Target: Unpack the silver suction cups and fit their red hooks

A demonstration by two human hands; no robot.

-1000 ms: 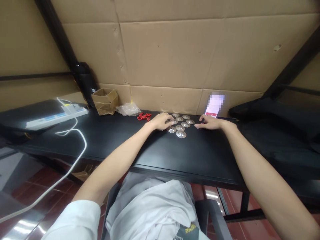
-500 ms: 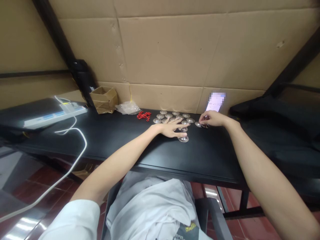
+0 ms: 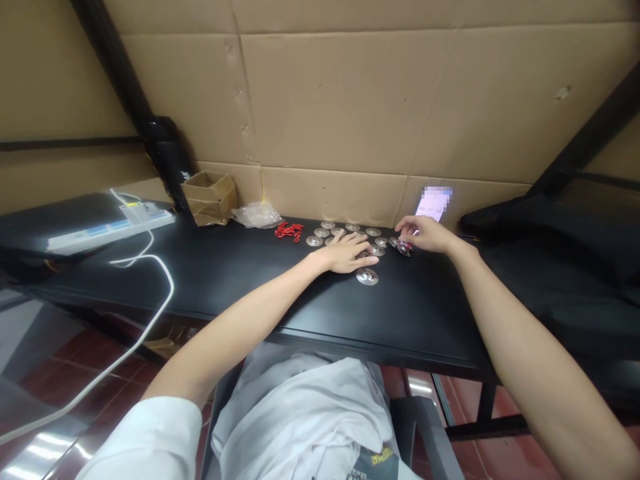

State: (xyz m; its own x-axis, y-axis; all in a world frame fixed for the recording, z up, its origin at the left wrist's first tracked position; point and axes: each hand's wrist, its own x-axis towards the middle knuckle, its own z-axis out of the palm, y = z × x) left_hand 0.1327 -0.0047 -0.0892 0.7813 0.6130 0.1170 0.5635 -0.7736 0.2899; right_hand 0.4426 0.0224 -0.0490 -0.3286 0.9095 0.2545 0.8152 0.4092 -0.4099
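Note:
Small shiny metal discs with raised centres, like finger cymbals, lie in a cluster on the black table. My left hand (image 3: 345, 253) rests over the cluster with its fingers spread, hiding some of them. One metal disc (image 3: 367, 276) lies just below my left thumb. My right hand (image 3: 423, 232) is bent at the cluster's right end, thumb and fingers curled toward each other; what lies between the fingertips is too small to make out. Directly under those fingertips are a tilted metal disc (image 3: 405, 249) with a bit of red on it and another disc partly beside it.
A bundle of red cords (image 3: 289, 231) lies left of the discs. Farther left are a clear plastic bag (image 3: 257, 215), an open cardboard box (image 3: 209, 199) and a white power strip (image 3: 110, 233) with its cable. A lit phone (image 3: 434, 203) leans against the cardboard wall behind my right hand.
My left hand has slid slightly, its thumb drawing off the nearest disc. My right fingers have lifted a little and moved left, exposing the disc with red on it.

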